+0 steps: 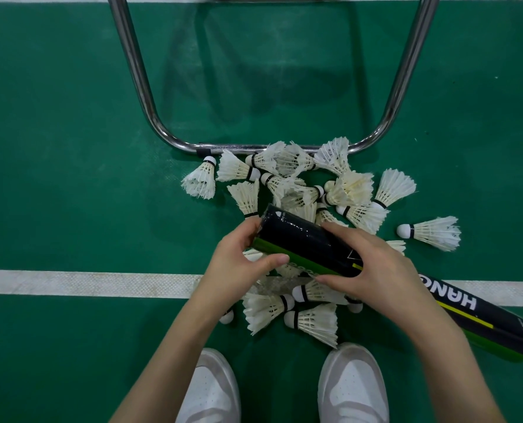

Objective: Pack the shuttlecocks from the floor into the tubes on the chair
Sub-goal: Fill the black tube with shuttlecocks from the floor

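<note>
- I am gripping one black tube in both hands, holding it slantwise above the pile, its far-left end up and its near-right end running down past my wrist.
- My left hand is curling round the far-left end, thumb lying along the green stripe, fingers wrapped behind near the cap.
- My right hand is wrapping over the middle of the tube, fingers bent across the top and thumb underneath.
- As far as I can judge, the packing is barely beginning: the shuttlecocks are lying in a loose heap on the floor, and I cannot see any going into the tube.
- I cannot tell whether the tube's end is open or capped, nor whether anything is inside.
- One shuttlecock is lying apart on the right; another is sitting at the left, near the chair frame.
- The chair's seat and any other tubes are out of view.
- The feathers are looking white, ribbed and frayed at the tips, flaring into cones from rounded white cork heads banded in black.
- The tube is looking glossy and cylindrical, black with green and yellow stripes and white lettering.
- The frame is shining chrome, bent in a U; the floor is matt green with a white line.
- My white shoes are standing near the heap.
</note>
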Tool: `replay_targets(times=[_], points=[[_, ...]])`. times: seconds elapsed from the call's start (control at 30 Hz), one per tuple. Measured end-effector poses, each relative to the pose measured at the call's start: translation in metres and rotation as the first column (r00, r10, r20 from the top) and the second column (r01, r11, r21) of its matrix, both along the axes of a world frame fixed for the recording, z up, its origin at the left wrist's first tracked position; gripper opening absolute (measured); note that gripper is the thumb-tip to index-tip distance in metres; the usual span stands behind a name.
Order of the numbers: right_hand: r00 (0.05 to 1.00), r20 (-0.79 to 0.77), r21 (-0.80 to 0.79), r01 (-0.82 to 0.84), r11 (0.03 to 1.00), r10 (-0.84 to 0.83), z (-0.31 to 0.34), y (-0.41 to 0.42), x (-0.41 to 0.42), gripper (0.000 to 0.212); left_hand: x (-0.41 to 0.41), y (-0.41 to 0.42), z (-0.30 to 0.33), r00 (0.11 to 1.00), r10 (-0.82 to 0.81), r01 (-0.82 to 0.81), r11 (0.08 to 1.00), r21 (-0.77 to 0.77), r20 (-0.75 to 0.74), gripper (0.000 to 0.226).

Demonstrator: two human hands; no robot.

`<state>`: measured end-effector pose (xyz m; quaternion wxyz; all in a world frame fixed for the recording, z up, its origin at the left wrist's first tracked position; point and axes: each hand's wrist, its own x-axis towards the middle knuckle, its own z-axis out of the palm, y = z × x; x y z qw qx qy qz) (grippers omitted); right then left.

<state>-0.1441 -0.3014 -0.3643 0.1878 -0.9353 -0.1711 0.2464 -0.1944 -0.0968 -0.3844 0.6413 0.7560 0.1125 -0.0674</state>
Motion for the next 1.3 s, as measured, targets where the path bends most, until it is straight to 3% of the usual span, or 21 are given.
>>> replay_targets(times=[0.2,0.43,0.73,0.93,1.17,1.3], points=[[1.0,-0.011,0.001,-0.003,1.0,0.003,-0.001,-0.001,-0.003,0.074,0.001,0.005,0.0,0.997,-0.069,0.068,0.997,-0.043,-0.035,0.04],[0.999,0.004,0.009,0.048,0.999,-0.048,0.001,-0.011,-0.001,0.074,-0.01,0.014,-0.017,1.0,0.002,-0.003,0.987,0.158,0.003,0.054],[0.998,0.006,-0.004,0.063,0.998,-0.063,-0.004,-0.016,-0.002,0.076,-0.02,0.015,-0.035,0.983,-0.133,0.164,0.944,0.287,-0.124,0.08],[0.998,-0.006,-0.003,0.066,0.998,-0.066,-0.006,-0.018,-0.003,0.076,-0.019,0.015,-0.046,0.983,-0.13,0.169,0.917,0.361,-0.131,0.072],[0.996,-0.004,0.004,0.091,0.996,-0.091,-0.006,-0.021,-0.002,0.075,-0.016,0.019,-0.06,0.995,-0.087,0.103,0.875,0.473,-0.056,0.03],[0.995,-0.005,-0.003,0.095,0.996,-0.095,-0.007,-0.023,-0.003,0.076,-0.011,0.024,-0.064,0.99,-0.133,0.137,0.833,0.536,-0.045,0.03]])
